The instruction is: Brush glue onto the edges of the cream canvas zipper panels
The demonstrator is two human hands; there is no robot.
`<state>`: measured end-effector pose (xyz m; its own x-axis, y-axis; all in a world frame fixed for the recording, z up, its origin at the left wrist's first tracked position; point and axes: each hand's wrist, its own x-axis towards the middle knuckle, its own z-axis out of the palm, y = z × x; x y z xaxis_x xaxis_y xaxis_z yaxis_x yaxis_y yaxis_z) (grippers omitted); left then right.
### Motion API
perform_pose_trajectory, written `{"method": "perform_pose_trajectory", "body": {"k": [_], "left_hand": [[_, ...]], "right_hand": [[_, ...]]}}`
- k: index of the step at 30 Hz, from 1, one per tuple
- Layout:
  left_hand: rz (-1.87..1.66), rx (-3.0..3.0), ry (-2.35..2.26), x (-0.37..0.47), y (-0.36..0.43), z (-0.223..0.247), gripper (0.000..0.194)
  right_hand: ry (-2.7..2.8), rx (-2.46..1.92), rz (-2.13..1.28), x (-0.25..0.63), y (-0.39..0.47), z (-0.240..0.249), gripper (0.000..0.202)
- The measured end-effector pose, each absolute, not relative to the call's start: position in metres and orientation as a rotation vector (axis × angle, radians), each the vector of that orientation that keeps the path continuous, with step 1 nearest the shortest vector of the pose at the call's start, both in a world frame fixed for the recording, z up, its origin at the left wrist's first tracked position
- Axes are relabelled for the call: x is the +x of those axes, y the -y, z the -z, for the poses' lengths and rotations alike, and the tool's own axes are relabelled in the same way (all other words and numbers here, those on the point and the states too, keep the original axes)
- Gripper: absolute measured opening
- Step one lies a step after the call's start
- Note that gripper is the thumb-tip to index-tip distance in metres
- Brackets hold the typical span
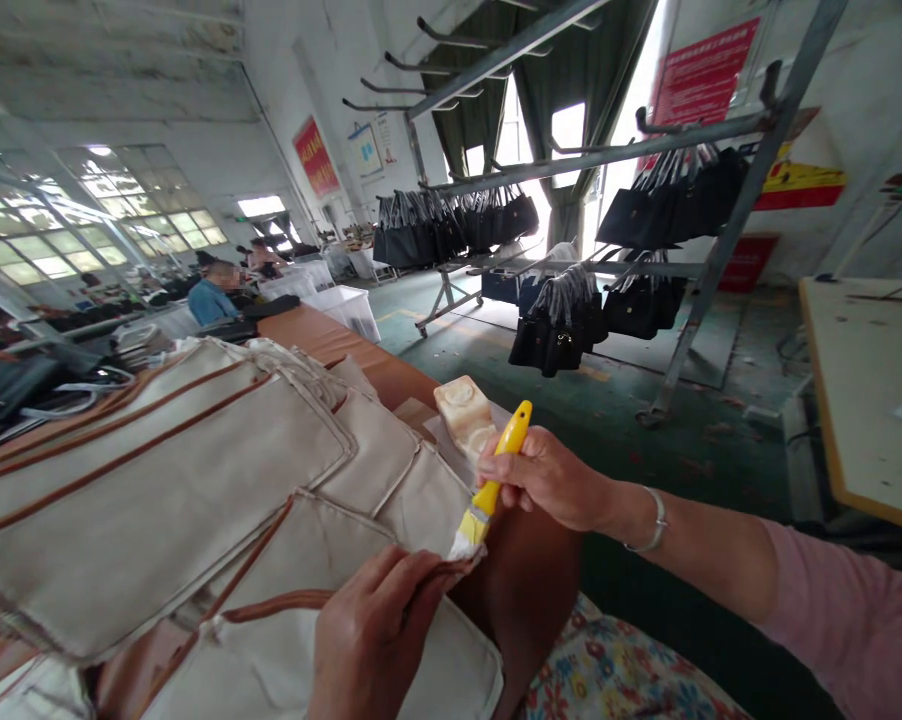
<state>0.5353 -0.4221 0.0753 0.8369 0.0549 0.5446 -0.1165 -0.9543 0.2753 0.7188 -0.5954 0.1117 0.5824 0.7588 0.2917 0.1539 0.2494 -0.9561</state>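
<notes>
Pinched in the right hand, a yellow brush is angled toward seven o'clock, its bristles touching a brown strip pinched by the left hand. From the brush, a stained container is seen at eleven o'clock; beige bag pieces are heaped at nine.

only blurred, unreadable lettering on the red wall signs
</notes>
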Motion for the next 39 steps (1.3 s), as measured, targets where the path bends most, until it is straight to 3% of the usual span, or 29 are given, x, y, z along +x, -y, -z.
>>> {"method": "perform_pose_trajectory", "body": {"k": [5,9,12,14,17,21,26,31,35,39], "left_hand": [[-0.614,2.612,0.186,0.546,0.434,-0.143,0.016],[-0.417,2.428,0.382,0.545,0.440,-0.219,0.050],[-0.115,2.381,0.263,0.537,0.412,-0.240,0.066],[0.162,2.402,0.068,0.531,0.375,-0.227,0.061],[0.373,2.520,-0.216,0.519,0.316,-0.177,0.037],[0.007,2.812,-0.579,0.510,0.293,-0.096,0.029],[-0.210,2.754,-0.862,0.539,0.341,-0.035,0.031],[-0.346,2.601,-1.006,0.578,0.358,-0.010,0.038],[-0.344,2.388,-0.816,0.585,0.353,-0.006,0.037],[-0.347,2.209,-0.591,0.574,0.358,-0.013,0.049]], "right_hand": [[0.672,-1.048,-0.385,0.728,0.619,-0.135,0.020],[0.540,-0.753,-0.256,0.746,0.646,-0.175,0.012],[0.517,-0.698,-0.221,0.754,0.660,-0.183,0.011],[0.521,-0.736,-0.214,0.756,0.663,-0.171,0.011],[0.477,-0.819,-0.275,0.755,0.656,-0.131,0.012],[0.354,-0.895,-0.412,0.748,0.629,-0.067,0.018],[0.317,-1.042,-0.467,0.744,0.579,-0.018,0.024],[0.426,-1.211,-0.443,0.748,0.528,-0.017,0.027],[0.511,-1.249,-0.408,0.751,0.503,-0.031,0.025],[0.649,-1.293,-0.358,0.755,0.490,-0.040,0.024]]}}
